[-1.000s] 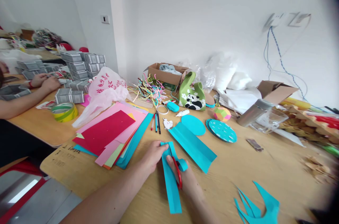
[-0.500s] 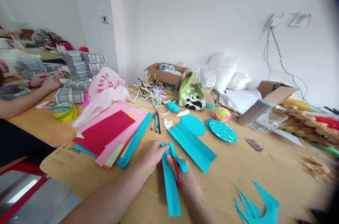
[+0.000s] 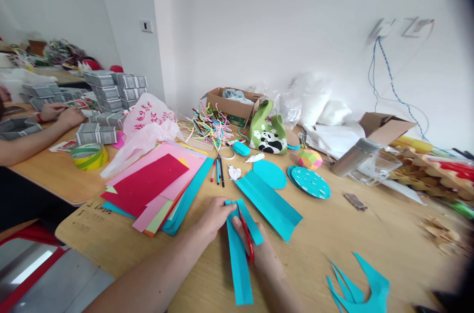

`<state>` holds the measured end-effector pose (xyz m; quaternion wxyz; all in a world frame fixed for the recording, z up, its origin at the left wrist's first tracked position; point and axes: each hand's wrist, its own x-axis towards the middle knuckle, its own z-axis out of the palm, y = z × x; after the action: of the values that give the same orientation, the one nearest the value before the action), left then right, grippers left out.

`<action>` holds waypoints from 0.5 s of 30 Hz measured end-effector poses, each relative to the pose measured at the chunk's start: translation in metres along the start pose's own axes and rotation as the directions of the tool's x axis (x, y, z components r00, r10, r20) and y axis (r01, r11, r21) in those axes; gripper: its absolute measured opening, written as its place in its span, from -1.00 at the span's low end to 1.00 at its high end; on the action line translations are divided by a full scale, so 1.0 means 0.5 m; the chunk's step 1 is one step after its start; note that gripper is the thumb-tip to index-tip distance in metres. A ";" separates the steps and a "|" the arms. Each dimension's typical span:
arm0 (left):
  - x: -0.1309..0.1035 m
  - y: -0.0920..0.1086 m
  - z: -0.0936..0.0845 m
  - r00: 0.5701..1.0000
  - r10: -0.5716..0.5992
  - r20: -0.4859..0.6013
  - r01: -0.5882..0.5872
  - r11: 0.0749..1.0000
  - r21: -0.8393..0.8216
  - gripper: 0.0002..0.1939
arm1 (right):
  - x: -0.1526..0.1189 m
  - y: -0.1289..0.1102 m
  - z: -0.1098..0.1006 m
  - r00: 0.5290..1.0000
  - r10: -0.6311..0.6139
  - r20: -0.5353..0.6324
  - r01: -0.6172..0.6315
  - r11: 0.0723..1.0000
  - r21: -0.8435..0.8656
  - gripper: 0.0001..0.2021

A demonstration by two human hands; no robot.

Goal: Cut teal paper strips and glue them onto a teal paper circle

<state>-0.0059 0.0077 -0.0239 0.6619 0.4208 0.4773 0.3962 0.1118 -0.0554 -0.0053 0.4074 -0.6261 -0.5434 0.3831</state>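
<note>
My left hand (image 3: 217, 216) pinches the far end of a long turquoise paper strip (image 3: 240, 273), fingers closed on it. Red-handled scissors (image 3: 247, 236) are gripped in my right hand (image 3: 261, 249), their blades at the paper's far end. A narrower turquoise piece (image 3: 252, 224) slants off to the right of the blades, and the scissors lie between it and the long strip. Just beyond my hands, a folded turquoise sheet (image 3: 270, 204) rests on the table. Part of the blades is hidden by the paper and my fingers.
Coloured paper sheets (image 3: 148, 187) are stacked on the left. Pens (image 3: 218, 172), a turquoise disc (image 3: 269, 175) and a panda-print green bag (image 3: 268, 133) lie beyond. Turquoise offcuts (image 3: 365, 286) are at right, near a steel flask (image 3: 355, 157). Another person's hands (image 3: 64, 114) rest at far left.
The narrower turquoise piece, curled beside the scissors before, now lies straighter, slanting down to the right. Both hands have stayed in nearly the same place.
</note>
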 end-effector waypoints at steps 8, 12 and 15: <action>-0.005 0.007 0.002 1.000 -0.010 0.002 0.010 1.000 -0.018 -0.92 | 0.003 -0.004 -0.004 0.970 0.127 0.206 -0.127 0.992 -0.014 -0.43; -0.004 0.009 0.001 1.000 0.022 0.009 -0.022 0.999 -0.023 -0.90 | -0.002 -0.011 -0.005 0.945 0.214 0.249 -0.216 0.976 -0.020 -0.42; -0.001 0.012 -0.001 0.998 0.054 0.020 -0.054 0.998 -0.015 -0.87 | -0.002 -0.008 -0.005 0.931 0.250 0.266 -0.245 0.968 -0.050 -0.41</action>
<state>-0.0075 0.0092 -0.0180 0.6588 0.4328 0.4560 0.4132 0.1123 -0.0561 -0.0007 0.2727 -0.6346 -0.5139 0.5087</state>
